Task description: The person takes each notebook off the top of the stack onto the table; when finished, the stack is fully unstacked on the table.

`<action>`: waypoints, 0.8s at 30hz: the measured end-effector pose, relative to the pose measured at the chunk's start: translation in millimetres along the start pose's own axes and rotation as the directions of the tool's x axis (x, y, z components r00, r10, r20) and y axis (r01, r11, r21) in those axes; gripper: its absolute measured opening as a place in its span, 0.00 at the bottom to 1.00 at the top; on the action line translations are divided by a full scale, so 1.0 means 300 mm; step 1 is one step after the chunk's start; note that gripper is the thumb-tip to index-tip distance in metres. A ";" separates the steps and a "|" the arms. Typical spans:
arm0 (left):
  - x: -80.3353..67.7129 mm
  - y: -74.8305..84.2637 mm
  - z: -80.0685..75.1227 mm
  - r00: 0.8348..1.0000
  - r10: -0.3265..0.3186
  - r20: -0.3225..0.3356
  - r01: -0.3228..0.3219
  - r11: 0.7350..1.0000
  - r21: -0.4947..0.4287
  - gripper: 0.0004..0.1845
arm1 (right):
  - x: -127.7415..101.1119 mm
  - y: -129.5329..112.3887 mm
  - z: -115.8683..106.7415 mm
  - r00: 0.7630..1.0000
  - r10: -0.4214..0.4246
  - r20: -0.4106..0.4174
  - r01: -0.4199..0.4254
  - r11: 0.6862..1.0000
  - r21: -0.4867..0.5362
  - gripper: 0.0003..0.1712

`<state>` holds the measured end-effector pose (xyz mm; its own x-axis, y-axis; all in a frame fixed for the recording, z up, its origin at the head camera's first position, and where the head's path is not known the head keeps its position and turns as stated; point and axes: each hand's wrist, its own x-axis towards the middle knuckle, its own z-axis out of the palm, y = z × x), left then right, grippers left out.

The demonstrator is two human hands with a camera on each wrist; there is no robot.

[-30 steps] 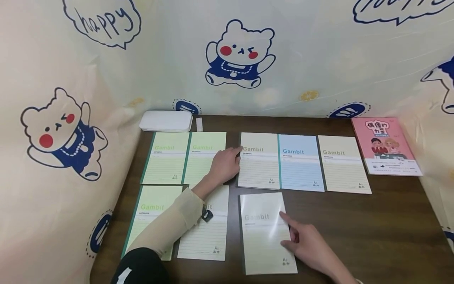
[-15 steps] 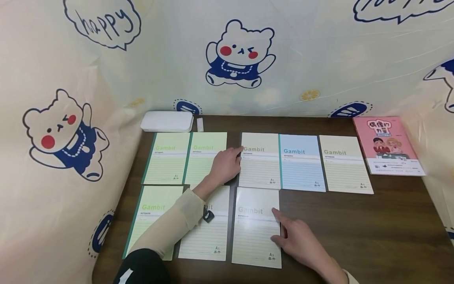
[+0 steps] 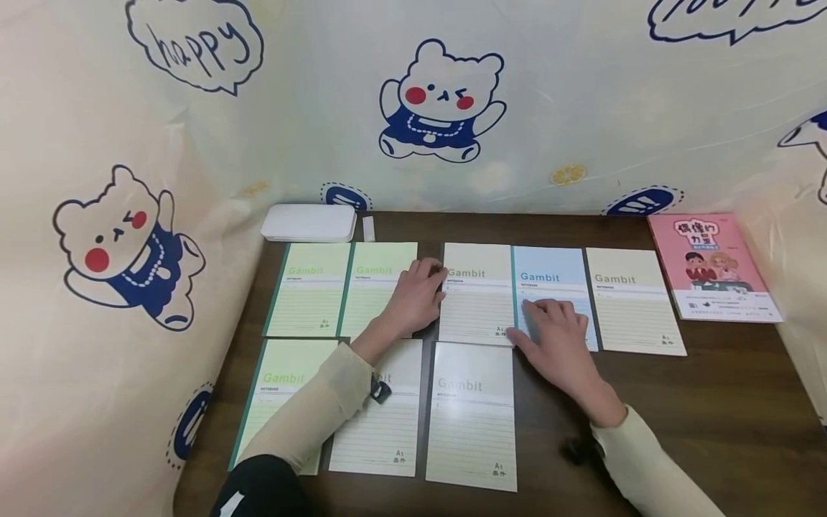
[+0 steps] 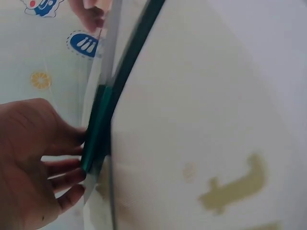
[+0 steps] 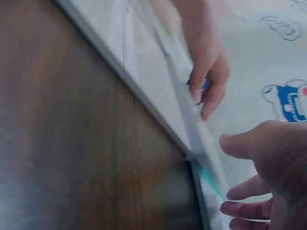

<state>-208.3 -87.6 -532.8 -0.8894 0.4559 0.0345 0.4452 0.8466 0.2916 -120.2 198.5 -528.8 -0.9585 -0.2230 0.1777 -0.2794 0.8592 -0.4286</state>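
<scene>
In the head view my left hand (image 3: 416,298) lies between an upper green notebook (image 3: 371,301) and a white-grey notebook (image 3: 474,312), its fingertips at the latter's left edge. The left wrist view has its fingers loosely extended beside a teal notebook spine (image 4: 100,124). My right hand (image 3: 558,348) is over the lower part of a blue notebook (image 3: 552,260), fingers spread and holding nothing; contact is unclear. Below the white-grey notebook lies a pale glossy notebook (image 3: 472,424), untouched. A cream notebook (image 3: 636,309) sits right of the blue one.
More notebooks lie at left: a green one (image 3: 310,305), a lower green one (image 3: 278,409) and a white one (image 3: 388,445) partly under my left forearm. A pink book (image 3: 717,266) is at back right. A white case (image 3: 310,222) and small white piece (image 3: 369,228) stand behind.
The pale glossy notebook was slid left and up, under the white-grey one. My right hand then left it and moved up over the blue notebook. The left hand stays nearly in place.
</scene>
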 end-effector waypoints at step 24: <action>-0.031 -0.066 -0.027 0.980 0.088 0.178 -0.085 0.996 -0.028 0.58 | 0.073 -0.035 0.057 0.985 0.171 0.027 -0.172 0.955 0.242 0.38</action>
<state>-209.6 -111.0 -531.4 -0.8138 0.5705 -0.1109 0.5158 0.7970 0.3142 -139.4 176.7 -535.7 -0.9933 -0.0852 0.0777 -0.1153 0.7473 -0.6544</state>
